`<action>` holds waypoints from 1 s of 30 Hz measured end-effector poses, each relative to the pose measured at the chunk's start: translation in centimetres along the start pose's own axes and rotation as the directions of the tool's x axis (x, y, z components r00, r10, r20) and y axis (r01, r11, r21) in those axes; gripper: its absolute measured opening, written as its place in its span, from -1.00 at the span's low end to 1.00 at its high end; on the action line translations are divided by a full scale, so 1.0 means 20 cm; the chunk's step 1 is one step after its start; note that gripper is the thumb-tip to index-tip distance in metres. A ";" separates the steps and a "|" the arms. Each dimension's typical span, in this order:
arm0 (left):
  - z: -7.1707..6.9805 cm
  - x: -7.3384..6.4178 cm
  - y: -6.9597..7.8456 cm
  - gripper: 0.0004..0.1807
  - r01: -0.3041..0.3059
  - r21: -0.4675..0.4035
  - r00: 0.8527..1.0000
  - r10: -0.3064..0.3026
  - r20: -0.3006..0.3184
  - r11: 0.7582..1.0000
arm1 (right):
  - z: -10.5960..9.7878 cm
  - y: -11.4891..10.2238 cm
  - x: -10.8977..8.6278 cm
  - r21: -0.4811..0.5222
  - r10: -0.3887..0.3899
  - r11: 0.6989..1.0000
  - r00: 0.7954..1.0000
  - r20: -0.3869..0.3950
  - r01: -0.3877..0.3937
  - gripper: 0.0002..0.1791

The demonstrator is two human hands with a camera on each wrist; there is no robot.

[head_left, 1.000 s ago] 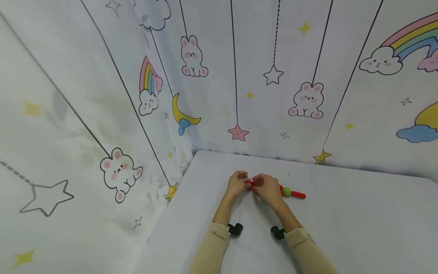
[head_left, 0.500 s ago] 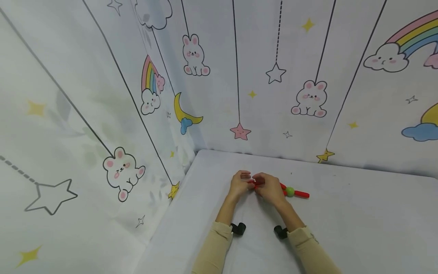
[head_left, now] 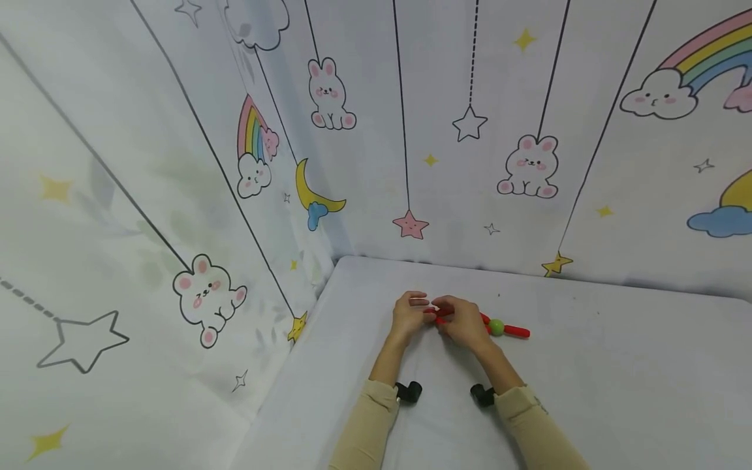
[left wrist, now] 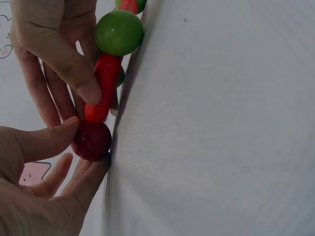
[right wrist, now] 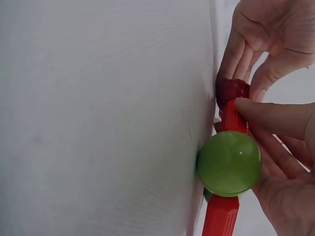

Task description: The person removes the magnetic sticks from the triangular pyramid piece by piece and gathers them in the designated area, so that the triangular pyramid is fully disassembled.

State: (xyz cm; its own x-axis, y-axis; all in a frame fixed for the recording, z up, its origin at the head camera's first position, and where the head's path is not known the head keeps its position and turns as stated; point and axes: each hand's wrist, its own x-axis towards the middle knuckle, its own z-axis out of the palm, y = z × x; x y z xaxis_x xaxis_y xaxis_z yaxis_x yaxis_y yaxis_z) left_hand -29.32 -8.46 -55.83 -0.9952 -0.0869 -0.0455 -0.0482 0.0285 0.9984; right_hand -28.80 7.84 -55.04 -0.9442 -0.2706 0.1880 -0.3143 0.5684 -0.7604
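At the bench (head_left: 623, 378), the left hand (head_left: 409, 317) pinches the dark-red ball (left wrist: 92, 141), the right hand (head_left: 465, 324) the red rod (left wrist: 107, 82); off-axis pressure could roll the ball loose.

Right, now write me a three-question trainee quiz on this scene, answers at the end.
1. Multiple choice. The ball pinched by the left hand is: A yellow; B blue; C dark red.

2. True or false: the right hand holds nothing.

3. Fill in: in the right wrist view, a red ____ runs between that ball and the nearest green ball.

Key: 1 C; 2 false, its thumb and fingers are on a red part; 3 rod.
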 end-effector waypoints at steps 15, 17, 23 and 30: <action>0.00 -0.01 0.00 -0.46 0.036 0.007 0.999 -0.036 0.022 0.999 | -0.03 0.04 -0.01 0.043 0.011 0.999 1.000 0.003 -0.011 -0.47; 0.00 0.00 0.00 -0.46 0.030 0.001 0.999 -0.030 0.026 1.000 | -0.04 0.04 -0.01 0.058 0.004 0.998 1.000 0.000 -0.004 -0.48; 0.00 0.01 0.00 -0.50 0.033 -0.032 0.999 -0.032 0.024 0.999 | -0.06 0.05 0.00 0.111 0.012 0.994 1.000 -0.001 -0.012 -0.50; -0.02 0.02 0.02 -0.53 0.051 -0.079 0.997 -0.047 0.063 0.996 | -0.06 0.05 0.00 0.120 0.016 0.993 1.000 0.006 -0.016 -0.54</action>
State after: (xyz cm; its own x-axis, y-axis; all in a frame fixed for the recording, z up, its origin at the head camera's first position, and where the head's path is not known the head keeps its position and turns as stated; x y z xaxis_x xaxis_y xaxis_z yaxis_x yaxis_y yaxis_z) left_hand -29.71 -8.84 -55.47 -0.9953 -0.0251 -0.0939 -0.0925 -0.0547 0.9942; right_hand -29.30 9.33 -55.02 -0.9483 -0.2664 0.1723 -0.2848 0.4751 -0.8326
